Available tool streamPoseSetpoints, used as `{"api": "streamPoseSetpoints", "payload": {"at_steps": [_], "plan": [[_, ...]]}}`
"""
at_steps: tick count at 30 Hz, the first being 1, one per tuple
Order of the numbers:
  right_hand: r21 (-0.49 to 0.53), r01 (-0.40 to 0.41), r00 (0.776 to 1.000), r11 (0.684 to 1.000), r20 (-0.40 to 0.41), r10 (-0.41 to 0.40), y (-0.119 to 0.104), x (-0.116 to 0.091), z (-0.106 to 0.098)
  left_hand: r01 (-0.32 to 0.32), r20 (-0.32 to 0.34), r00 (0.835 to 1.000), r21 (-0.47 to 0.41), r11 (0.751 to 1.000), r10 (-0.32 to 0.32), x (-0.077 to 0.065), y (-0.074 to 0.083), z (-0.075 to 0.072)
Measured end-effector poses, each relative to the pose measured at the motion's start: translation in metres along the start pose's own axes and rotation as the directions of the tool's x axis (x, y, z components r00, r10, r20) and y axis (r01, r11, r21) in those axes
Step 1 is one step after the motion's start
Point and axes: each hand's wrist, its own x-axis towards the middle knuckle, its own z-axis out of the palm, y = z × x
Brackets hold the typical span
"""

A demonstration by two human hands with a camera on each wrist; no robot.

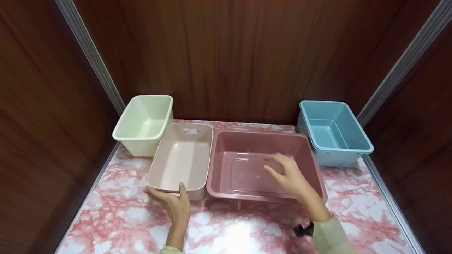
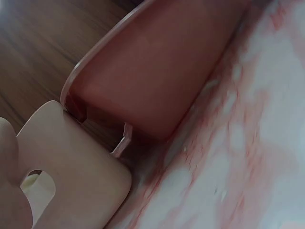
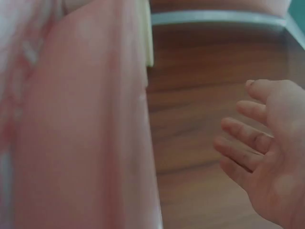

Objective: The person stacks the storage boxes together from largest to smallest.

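Beige bin (image 1: 180, 158) is standing on the table (image 1: 123, 215), just beside the larger mauve bin (image 1: 261, 141). Left hand (image 1: 176, 206) is touching its near end, fingers extending straight; right hand (image 1: 291, 176) is hovering over the mauve bin, fingers curving loosely apart.

A tall, dark reddish-brown wood-grain back wall (image 1: 233, 63) faces me beyond the left hand (image 1: 173, 206) and the right hand (image 1: 289, 176), with a matching brown side panel (image 1: 46, 123) out past the left one and another brown side panel (image 1: 420, 141) past the right. Straight grey metal strips (image 1: 88, 53) line the two corners ahead of them. Beneath the hands spreads a smooth red-and-white marbled surface (image 1: 120, 201), where a white patch of glare (image 1: 237, 229) shines between them, slightly nearer me.
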Motion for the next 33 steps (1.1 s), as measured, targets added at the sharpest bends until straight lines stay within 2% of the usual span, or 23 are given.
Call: {"api": "streamPoseSetpoints", "payload": {"at_steps": [2,5,8,10,12,16,20,22,27,33], "plan": [[0.126,-0.022,1.000,0.992,0.019,0.020,-0.005,0.022,0.003,0.093,0.015,0.996,-0.082,0.992,-0.093,-0.001,0.001,0.001],[0.298,-0.084,0.996,0.951,0.047,0.073,-0.012,0.054,0.009,0.196,0.031,0.981,-0.138,0.971,-0.194,-0.002,0.002,0.003],[0.395,-0.150,0.988,0.906,0.089,0.125,-0.029,0.087,0.013,0.244,0.025,0.970,-0.126,0.962,-0.243,-0.002,0.003,0.006],[0.422,-0.190,0.981,0.887,0.127,0.149,-0.039,0.106,0.017,0.258,0.014,0.966,-0.131,0.957,-0.258,-0.003,0.003,0.008],[0.431,-0.212,0.974,0.877,0.160,0.157,-0.046,0.124,0.023,0.263,0.001,0.964,-0.141,0.954,-0.266,-0.004,0.002,0.010],[0.469,-0.266,0.958,0.843,0.223,0.178,-0.044,0.154,0.049,0.249,-0.010,0.966,-0.207,0.946,-0.257,-0.005,-0.001,0.011],[0.480,-0.349,0.931,0.805,0.272,0.242,-0.020,0.178,0.091,0.237,-0.009,0.969,-0.245,0.940,-0.246,-0.007,-0.005,0.010],[0.465,-0.382,0.919,0.798,0.286,0.273,-0.007,0.187,0.110,0.239,-0.010,0.969,-0.238,0.941,-0.248,-0.007,-0.006,0.010],[0.389,-0.449,0.887,0.805,0.303,0.348,0.006,0.204,0.133,0.234,-0.014,0.969,-0.240,0.942,-0.245,-0.007,-0.006,0.010],[0.317,-0.473,0.872,0.822,0.300,0.386,0.016,0.218,0.146,0.203,-0.037,0.975,-0.248,0.947,-0.218,-0.008,-0.004,0.013]]}}
